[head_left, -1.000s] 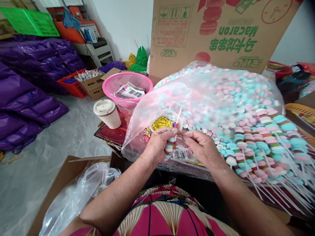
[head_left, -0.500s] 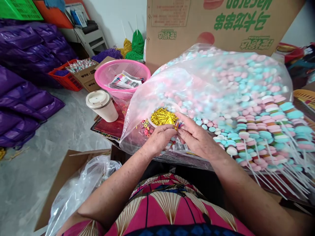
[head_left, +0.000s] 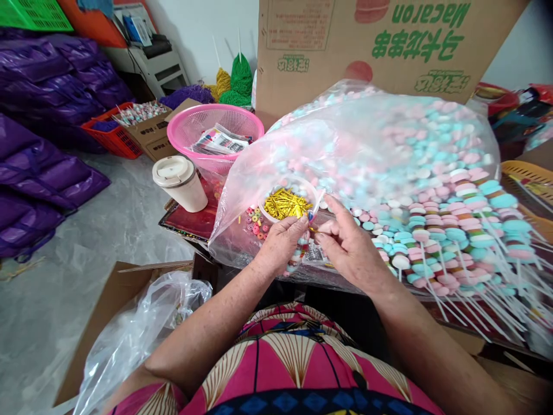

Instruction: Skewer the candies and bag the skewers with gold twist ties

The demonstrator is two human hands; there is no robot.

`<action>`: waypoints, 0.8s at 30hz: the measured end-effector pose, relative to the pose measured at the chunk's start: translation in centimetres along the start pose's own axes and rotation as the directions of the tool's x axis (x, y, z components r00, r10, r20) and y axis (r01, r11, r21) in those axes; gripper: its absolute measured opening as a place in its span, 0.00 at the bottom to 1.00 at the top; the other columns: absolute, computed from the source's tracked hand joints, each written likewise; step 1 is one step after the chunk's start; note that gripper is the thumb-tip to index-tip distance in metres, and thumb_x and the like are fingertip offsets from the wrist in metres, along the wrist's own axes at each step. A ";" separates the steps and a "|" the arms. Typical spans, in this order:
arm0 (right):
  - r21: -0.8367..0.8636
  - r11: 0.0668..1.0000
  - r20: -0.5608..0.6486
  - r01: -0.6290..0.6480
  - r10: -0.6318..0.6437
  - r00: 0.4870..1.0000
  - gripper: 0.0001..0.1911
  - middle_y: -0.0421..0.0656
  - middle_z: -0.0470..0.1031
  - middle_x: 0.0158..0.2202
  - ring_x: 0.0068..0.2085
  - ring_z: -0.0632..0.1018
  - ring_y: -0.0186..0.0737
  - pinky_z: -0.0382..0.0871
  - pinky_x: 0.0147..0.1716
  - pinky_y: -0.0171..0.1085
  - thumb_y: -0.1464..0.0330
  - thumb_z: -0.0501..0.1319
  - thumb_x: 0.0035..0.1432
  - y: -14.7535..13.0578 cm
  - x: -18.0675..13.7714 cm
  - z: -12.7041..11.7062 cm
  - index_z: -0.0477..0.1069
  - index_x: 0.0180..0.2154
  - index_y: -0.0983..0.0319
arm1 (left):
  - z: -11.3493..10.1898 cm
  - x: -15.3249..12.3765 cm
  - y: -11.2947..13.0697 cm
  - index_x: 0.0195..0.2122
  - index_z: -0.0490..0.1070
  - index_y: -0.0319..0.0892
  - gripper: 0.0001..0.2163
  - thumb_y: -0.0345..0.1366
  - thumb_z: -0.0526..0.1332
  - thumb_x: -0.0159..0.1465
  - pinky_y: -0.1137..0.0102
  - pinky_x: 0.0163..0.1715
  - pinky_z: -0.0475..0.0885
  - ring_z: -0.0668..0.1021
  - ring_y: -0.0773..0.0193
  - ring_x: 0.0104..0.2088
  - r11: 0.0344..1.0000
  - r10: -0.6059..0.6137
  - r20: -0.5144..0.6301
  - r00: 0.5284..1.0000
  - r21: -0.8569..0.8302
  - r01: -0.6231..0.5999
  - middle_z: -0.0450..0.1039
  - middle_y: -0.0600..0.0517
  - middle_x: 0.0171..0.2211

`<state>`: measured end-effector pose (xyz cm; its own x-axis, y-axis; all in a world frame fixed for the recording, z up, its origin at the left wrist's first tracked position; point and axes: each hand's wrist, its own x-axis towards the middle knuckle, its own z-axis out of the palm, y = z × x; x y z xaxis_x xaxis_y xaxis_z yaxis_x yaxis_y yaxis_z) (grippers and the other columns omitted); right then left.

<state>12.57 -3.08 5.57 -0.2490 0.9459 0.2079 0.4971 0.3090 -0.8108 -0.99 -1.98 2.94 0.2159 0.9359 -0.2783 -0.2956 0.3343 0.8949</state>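
While the left hand [head_left: 283,242] is closed around a candy stick [head_left: 299,253] of stacked pastel discs, held upright just in front of the big clear bag [head_left: 354,150], the right hand [head_left: 349,248] pinches something small and gold at the top of that stick, thumb and forefinger pressed together; it looks like one of the gold twist ties [head_left: 286,203] from the shallow dish just behind the knuckles. To do this wrap well, I judge the left hand should keep the stick steady and the wrapper gathered tight under the tie, while the right hand turns the tie close against the stick so it does not slip. The only view is from the head, so the far side of the pinch is hidden. More candy sticks [head_left: 458,230] lie piled to the right, a lidded cup [head_left: 179,181] and a pink basket [head_left: 207,129] to the left.
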 end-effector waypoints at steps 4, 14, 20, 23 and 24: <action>-0.146 0.982 -0.131 0.121 -0.141 0.981 0.26 0.36 0.66 0.20 0.23 0.67 0.35 0.68 0.28 0.36 0.73 0.52 0.58 0.0 -0.4 0.1 0.58 0.59 0.63 | 0.5 -0.3 0.3 0.24 0.63 0.40 0.18 0.52 0.59 0.57 0.78 0.14 0.54 0.60 0.76 0.13 0.993 0.070 0.056 0.996 0.089 -0.074 0.59 0.60 0.16; 0.116 0.993 -0.191 -0.017 0.040 0.981 0.30 0.31 0.61 0.18 0.19 0.63 0.32 0.64 0.21 0.33 0.70 0.58 0.55 0.4 -0.7 0.4 0.53 0.59 0.61 | 0.0 -0.4 1.0 0.23 0.65 0.39 0.17 0.48 0.56 0.61 0.75 0.25 0.60 0.64 0.71 0.25 0.901 0.236 0.148 0.960 0.336 -0.273 0.60 0.56 0.22; 0.362 0.931 -0.291 -0.048 0.162 0.943 0.30 0.32 0.64 0.19 0.19 0.65 0.31 0.61 0.18 0.31 0.65 0.56 0.58 0.1 -1.1 0.9 0.50 0.60 0.63 | 0.6 -0.9 1.5 0.20 0.64 0.39 0.20 0.49 0.55 0.61 0.74 0.26 0.59 0.63 0.70 0.24 0.861 0.302 0.153 0.941 0.379 -0.338 0.59 0.56 0.21; 0.302 0.949 -0.001 -0.094 0.099 0.995 0.11 0.33 0.62 0.16 0.17 0.64 0.30 0.58 0.16 0.29 0.65 0.55 0.59 0.6 -0.1 -0.3 0.70 0.41 0.63 | 0.4 -0.5 1.5 0.18 0.65 0.39 0.21 0.51 0.59 0.58 0.75 0.20 0.57 0.61 0.72 0.19 0.943 0.169 0.113 0.979 0.271 -0.194 0.59 0.56 0.17; 0.260 0.961 0.100 -0.090 0.066 0.993 0.10 0.34 0.63 0.16 0.18 0.65 0.30 0.58 0.17 0.29 0.65 0.54 0.60 0.7 0.2 -0.9 0.72 0.34 0.63 | 0.2 -0.3 1.5 0.18 0.66 0.38 0.20 0.51 0.61 0.56 0.76 0.18 0.56 0.61 0.73 0.17 0.969 0.089 0.123 0.988 0.218 -0.115 0.59 0.56 0.16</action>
<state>13.57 -2.64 5.54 -0.2975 0.9497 0.0981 0.2843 0.1862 -0.9405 -1.26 -1.81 4.43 0.3012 0.9413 -0.1523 -0.1083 0.1925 0.9753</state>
